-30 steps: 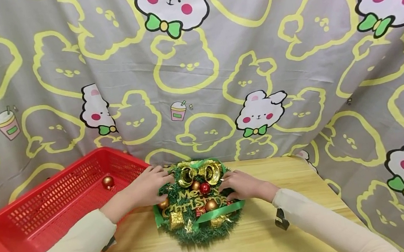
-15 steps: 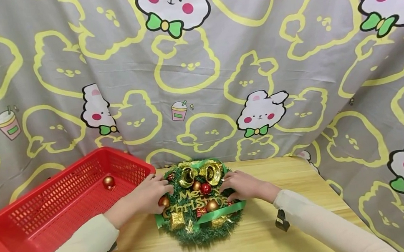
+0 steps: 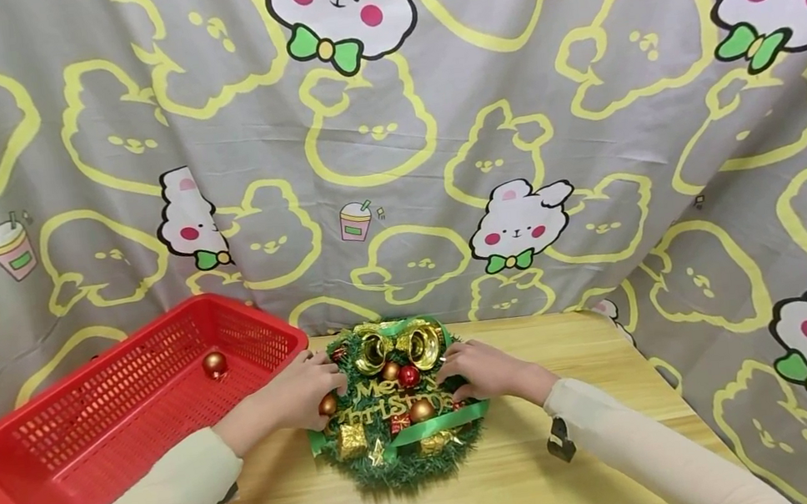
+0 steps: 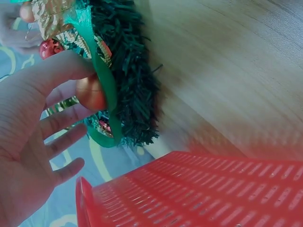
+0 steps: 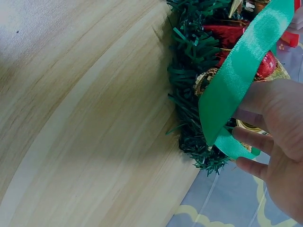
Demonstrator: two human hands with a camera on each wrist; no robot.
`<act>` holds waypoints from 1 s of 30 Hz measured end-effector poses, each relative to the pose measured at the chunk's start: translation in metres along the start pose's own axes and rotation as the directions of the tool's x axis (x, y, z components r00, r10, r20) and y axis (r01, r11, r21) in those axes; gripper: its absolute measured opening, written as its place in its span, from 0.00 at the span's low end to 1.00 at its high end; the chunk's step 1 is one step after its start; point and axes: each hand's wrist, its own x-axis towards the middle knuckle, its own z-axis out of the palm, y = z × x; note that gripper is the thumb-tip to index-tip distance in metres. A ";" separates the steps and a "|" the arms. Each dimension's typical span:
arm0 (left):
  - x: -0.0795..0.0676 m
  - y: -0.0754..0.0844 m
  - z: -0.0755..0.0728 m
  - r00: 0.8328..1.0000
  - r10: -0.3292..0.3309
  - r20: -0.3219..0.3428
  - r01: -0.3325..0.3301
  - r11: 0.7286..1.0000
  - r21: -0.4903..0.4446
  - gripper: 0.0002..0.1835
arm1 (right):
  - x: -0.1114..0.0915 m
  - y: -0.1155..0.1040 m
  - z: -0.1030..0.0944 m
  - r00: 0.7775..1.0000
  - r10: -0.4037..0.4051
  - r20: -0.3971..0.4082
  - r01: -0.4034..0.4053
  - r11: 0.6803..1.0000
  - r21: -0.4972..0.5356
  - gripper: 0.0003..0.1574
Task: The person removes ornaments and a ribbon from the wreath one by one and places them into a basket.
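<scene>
A green tinsel Christmas wreath lies on the table with gold bells, baubles, small gift boxes, a green ribbon and gold "Merry Christmas" lettering. At its left side my left hand pinches a copper-coloured bauble between thumb and fingers, the other fingers spread apart. My right hand rests at the right side of the wreath. Its fingers are loosely extended by the ribbon, and the thumb side is beside a red bauble. Part of the lettering is covered by the right fingers.
A red perforated basket stands left of the wreath, its near corner close to my left forearm. One copper bauble lies inside. A patterned grey curtain hangs behind the wooden table.
My left hand has shifted slightly down and left, from the wreath's upper left edge to the copper bauble. The right hand stays in place.
</scene>
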 end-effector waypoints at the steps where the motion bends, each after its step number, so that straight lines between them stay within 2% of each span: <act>1: 0.000 0.000 0.000 1.000 -0.002 0.003 0.002 1.000 0.001 0.18 | 0.000 0.000 0.000 1.000 -0.002 -0.001 0.002 1.000 -0.001 0.22; 7: 0.000 0.000 0.001 1.000 0.001 0.000 -0.001 1.000 0.002 0.16 | 0.001 0.001 0.000 1.000 -0.002 -0.002 0.002 1.000 -0.010 0.22; 21: 0.003 0.000 -0.006 0.997 0.019 -0.069 -0.021 0.999 -0.025 0.15 | 0.002 0.001 -0.002 1.000 -0.008 0.005 0.008 1.000 -0.017 0.21; 30: 0.006 0.000 -0.021 0.993 0.000 -0.117 -0.006 0.999 -0.045 0.15 | 0.000 -0.001 -0.003 1.000 0.002 0.017 -0.002 1.000 -0.012 0.22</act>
